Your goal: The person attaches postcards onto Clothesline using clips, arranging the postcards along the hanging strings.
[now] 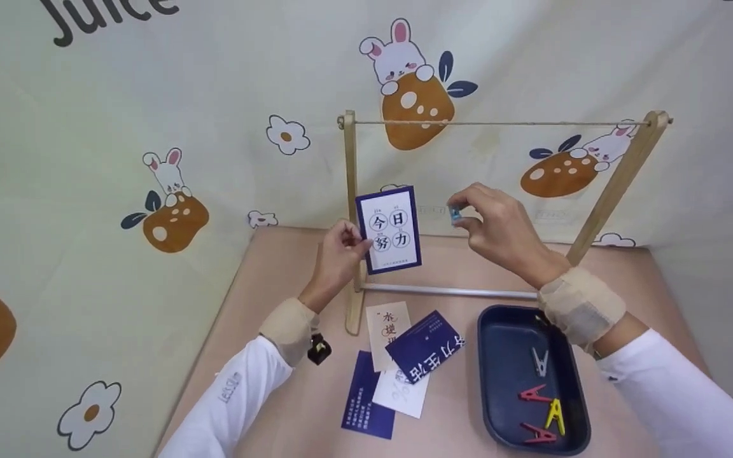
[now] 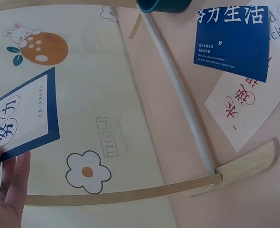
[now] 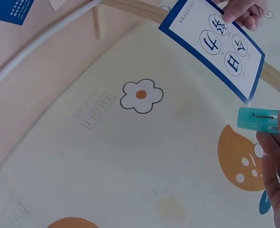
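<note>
A: Where are you working, and what is your left hand doing?

B: I'm working at the rack [image 1: 621,183]; my left hand [image 1: 340,251] is pinching a card [image 1: 395,207] at its side edge, thumb in front, and the card is standing nearly upright beside the rack's left post, below the cord [image 1: 500,123]

A: What is the card showing you?

B: It's showing me a white face with a navy border and four circled characters

A: And your right?

B: My right hand [image 1: 500,228] is pinching a teal clip [image 1: 455,215] with thumb and fingers, between the rack's posts and below the cord; I can't tell whether the clip's jaws are opening

A: Are your hands meeting?

B: No, they're working apart; the clip is sitting near the card, but the two aren't touching

A: What is lying around the rack?

B: Nearer me than its left half, a beige card [image 1: 379,350], a white card [image 1: 412,397] and two blue cards [image 1: 424,346] are overlapping on the table [image 1: 303,407]; nearer me than its right half, a tray [image 1: 503,381] is holding two red pegs [image 1: 535,394], a yellow peg [image 1: 555,416] and a grey peg [image 1: 539,362]; behind the rack, a backdrop [image 1: 506,57] is showing rabbits and flowers
</note>
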{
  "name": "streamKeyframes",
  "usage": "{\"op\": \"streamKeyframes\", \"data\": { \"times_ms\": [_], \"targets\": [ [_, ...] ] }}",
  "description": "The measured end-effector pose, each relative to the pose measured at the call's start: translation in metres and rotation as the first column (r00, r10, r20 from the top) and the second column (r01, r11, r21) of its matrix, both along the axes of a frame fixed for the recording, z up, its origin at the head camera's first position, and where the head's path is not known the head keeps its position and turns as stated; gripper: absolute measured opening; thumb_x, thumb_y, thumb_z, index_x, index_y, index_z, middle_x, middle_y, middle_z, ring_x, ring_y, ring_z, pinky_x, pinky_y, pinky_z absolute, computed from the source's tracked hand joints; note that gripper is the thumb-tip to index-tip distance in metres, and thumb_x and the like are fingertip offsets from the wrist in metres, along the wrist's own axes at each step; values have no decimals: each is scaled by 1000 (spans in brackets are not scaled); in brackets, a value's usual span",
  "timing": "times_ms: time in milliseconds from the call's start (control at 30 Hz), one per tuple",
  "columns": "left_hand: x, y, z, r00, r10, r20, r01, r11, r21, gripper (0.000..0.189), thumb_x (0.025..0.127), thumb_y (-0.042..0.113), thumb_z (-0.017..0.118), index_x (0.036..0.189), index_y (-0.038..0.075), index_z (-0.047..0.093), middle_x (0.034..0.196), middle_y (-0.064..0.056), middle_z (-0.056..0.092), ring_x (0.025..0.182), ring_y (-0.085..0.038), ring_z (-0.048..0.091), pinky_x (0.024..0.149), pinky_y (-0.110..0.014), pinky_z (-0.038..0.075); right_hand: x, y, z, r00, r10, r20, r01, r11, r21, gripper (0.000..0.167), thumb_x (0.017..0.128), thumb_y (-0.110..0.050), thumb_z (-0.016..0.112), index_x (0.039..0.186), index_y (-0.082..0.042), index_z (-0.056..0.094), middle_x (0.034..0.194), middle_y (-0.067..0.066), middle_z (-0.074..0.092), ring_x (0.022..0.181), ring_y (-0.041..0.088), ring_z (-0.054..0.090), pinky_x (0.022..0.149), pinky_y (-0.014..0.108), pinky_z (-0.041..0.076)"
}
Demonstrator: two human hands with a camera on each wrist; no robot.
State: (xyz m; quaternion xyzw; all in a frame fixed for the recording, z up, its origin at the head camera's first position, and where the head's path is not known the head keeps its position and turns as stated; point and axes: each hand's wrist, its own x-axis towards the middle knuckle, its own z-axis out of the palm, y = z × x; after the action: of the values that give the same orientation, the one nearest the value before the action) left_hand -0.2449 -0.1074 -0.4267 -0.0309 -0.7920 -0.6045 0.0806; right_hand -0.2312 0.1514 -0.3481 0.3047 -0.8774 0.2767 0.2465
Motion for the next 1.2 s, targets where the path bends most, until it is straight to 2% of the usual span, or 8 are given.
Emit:
{"op": "streamKeyframes", "data": {
  "times_ms": [100,167,267,367,567,700,933,1200],
  "targets": [
    [-5,-5,8,1000,-3,-6,3,1000,7,26,86,-9,67,81,9,48,84,-5,57,80,-16,58,66,-20,53,-6,-6,13,1000,5,0,-5,1000,-28,23,83,9,73,103,-2,70,98,12,73,91,27,67,82,38,55],
    [-8,-7,13,1000,-5,-13,5,1000,-1,28,86,-9,67,80,9,47,83,-6,57,78,-15,58,65,-19,51,-8,-9,23,1000,5,17,-4,997,-81,22,83,9,73,102,-2,70,98,11,73,88,24,65,78,33,52],
    [-14,-9,23,999,-4,-32,4,1000,-27,30,86,-8,68,78,11,46,83,-6,58,78,-15,58,65,-19,50,-11,-11,40,997,-3,74,16,984,-176,19,85,7,73,102,-2,71,96,9,74,82,17,60,71,22,47],
    [-18,-10,32,999,-11,-47,10,999,-39,31,87,-7,67,78,12,45,86,-8,60,82,-16,59,68,-21,52,-15,-14,58,990,-22,141,52,974,-220,17,87,3,72,103,-4,73,96,8,74,78,14,55,65,16,41],
    [-21,-12,47,999,-25,-38,24,999,-31,26,92,-4,65,83,10,46,99,-13,64,89,-19,60,78,-31,59,-23,-29,97,966,-64,252,122,968,-222,15,92,-6,70,107,-7,73,100,9,73,84,16,56,74,19,46],
    [-24,-11,55,999,-6,-51,6,1000,-2,27,92,-4,67,82,11,46,96,-13,65,88,-18,60,77,-31,58,-28,-38,116,958,-75,277,134,970,-203,16,94,-9,69,109,-8,72,103,9,72,87,15,57,78,22,47],
    [-26,-11,70,997,35,-70,-34,999,14,28,90,-4,69,81,11,47,89,-9,63,84,-16,59,71,-21,55,-37,-47,137,957,-93,274,146,973,-180,16,95,-9,68,110,-7,72,106,7,72,84,12,57,74,18,50],
    [-31,-14,83,995,47,-89,-43,998,45,30,88,-5,70,79,11,48,86,-9,66,81,-13,64,75,-25,61,-50,-63,145,936,-122,330,192,963,-187,17,95,-12,68,111,-9,72,115,4,71,83,12,58,75,19,52]
  ]
}}
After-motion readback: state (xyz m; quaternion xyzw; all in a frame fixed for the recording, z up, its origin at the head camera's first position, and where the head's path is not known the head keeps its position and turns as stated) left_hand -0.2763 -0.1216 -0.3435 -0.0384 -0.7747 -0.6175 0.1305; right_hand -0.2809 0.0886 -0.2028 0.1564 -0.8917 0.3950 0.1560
